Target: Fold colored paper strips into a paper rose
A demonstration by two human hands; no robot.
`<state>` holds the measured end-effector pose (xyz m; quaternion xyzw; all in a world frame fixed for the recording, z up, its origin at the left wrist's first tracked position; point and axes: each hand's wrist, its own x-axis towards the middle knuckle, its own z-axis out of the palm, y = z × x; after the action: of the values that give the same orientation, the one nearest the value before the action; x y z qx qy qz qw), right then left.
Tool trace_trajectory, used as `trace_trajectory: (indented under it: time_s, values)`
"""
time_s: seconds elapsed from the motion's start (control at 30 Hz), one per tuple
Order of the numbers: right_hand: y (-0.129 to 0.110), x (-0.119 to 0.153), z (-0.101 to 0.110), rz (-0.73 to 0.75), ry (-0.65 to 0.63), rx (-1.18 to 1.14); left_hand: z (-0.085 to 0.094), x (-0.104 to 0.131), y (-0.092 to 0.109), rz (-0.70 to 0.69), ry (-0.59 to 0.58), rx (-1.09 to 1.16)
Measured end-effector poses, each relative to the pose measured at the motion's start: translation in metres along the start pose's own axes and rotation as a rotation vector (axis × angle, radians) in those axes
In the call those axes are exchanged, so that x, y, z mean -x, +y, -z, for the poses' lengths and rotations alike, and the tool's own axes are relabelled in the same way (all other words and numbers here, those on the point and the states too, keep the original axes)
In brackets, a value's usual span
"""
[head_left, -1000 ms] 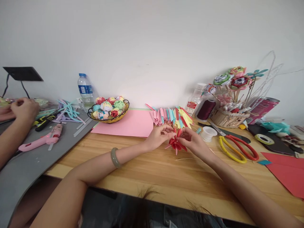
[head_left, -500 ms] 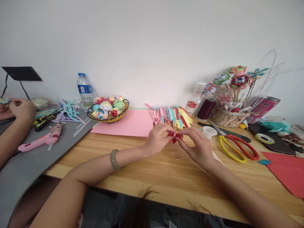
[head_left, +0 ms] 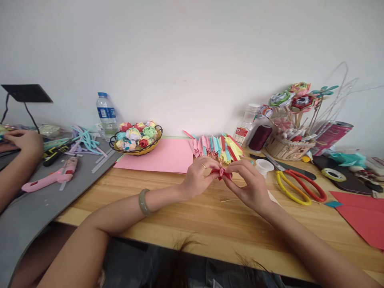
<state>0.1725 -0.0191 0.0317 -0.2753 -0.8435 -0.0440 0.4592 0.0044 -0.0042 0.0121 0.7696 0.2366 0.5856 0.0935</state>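
Observation:
Between my two hands is a small piece of folded red paper (head_left: 221, 173), held just above the wooden table. My left hand (head_left: 200, 178), with a ring and a bangle on that arm, pinches its left side between thumb and fingers. On the other side, my right hand (head_left: 247, 185) grips the right end with thumb and fingertips. The fingers cover part of the paper. Right behind lies a row of folded paper strips (head_left: 214, 147) in pink, blue, yellow and red. Pink paper sheets (head_left: 171, 158) lie behind my left forearm.
Scissors (head_left: 294, 186), a white plastic cup (head_left: 264, 167), a thread spool (head_left: 260, 138) and red paper (head_left: 360, 216) lie to the right. At left are a basket of paper flowers (head_left: 136, 152), a pink glue gun (head_left: 57, 175), a water bottle (head_left: 106, 116) and another person's hand (head_left: 28, 144).
The red paper has turned slightly between my fingertips, and its hanging lower part shows less now. Both my hands stay in nearly the same place. The other person's hand has shifted a little.

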Motion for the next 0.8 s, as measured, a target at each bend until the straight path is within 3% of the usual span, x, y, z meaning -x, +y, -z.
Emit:
trace_trajectory:
  time_s: [0.2, 0.57, 0.8]
  values:
    - [0.0, -0.003, 0.003, 0.003, -0.071, -0.052, 0.002, 0.001, 0.0, -0.068, -0.049, -0.03]
    - [-0.003, -0.007, 0.011, 0.027, -0.167, -0.181, 0.003, 0.002, 0.0, -0.045, -0.091, 0.008]
    - [0.0, -0.003, 0.01, -0.035, -0.225, -0.202, 0.002, 0.002, 0.002, -0.093, -0.094, -0.027]
